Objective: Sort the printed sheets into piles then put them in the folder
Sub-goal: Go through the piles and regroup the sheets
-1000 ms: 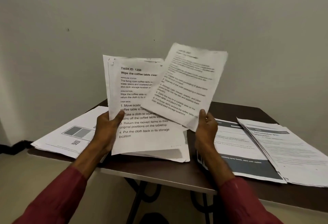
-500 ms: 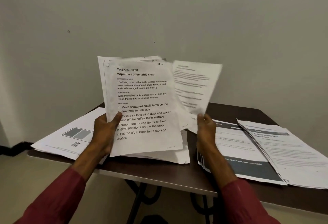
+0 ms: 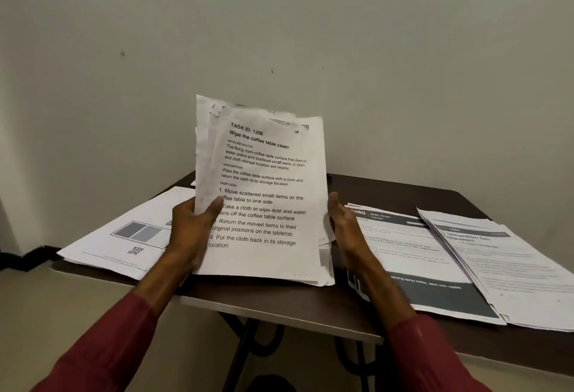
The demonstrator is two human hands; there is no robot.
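Printed sheets, held stack (image 3: 264,199): raised upright over the near middle of the table (image 3: 279,301). The front page is headed "TASK ID: 1206" and the top edges are unevenly fanned. It is turned to face the wearer, judged so that the heading can be read and matched to a pile.

Left hand (image 3: 192,227): grips the stack's left edge, thumb laid across the front page, fingers behind; carries the weight.

Right hand (image 3: 346,224): set against the stack's right edge, thumb upright along it. The paper hides whether its fingers clasp from behind. Judged to be steadying or squaring the stack.

Left pile (image 3: 130,236): lies flat at the table's left end, showing grey boxes and a QR code.

Dark-banded pile (image 3: 419,252): lies flat, just right of the right hand.

Right pile (image 3: 512,267): lies flat, overlapping the dark-banded pile's right side.

Like layouts lie together, judged as sorted groups. Folder: not in view; sorting unfinished.
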